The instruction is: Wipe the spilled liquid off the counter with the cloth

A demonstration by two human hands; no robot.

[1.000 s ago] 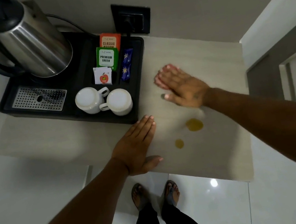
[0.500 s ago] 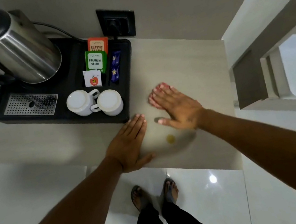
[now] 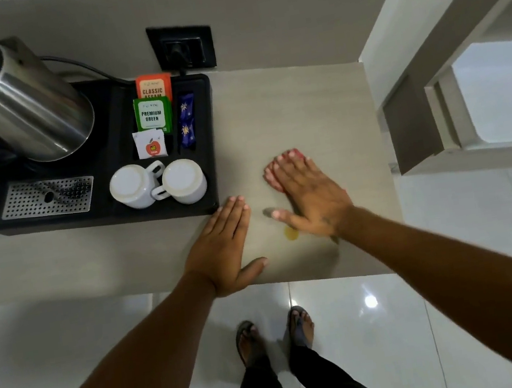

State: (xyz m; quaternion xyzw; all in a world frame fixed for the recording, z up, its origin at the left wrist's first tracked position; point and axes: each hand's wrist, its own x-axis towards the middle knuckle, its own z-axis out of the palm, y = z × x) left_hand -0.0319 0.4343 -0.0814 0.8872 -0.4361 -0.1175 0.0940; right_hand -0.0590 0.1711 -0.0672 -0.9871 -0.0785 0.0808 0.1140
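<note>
While my left hand [image 3: 223,249] lies flat with fingers together and my right hand [image 3: 307,200] presses flat beside the yellow droplet [image 3: 291,233] on the counter [image 3: 300,103], I see no cloth, though one may sit under the palm, so I judge wiping underway.

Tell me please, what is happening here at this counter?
A person is wiping a spill off the counter. The right hand lies flat, pressing a cloth; only a pinkish edge shows under the fingers. One yellow drop remains beside that hand. The left hand rests flat near the front edge, holding nothing. The black tray with kettle, two upturned cups and tea sachets stands untouched to the left.
</note>
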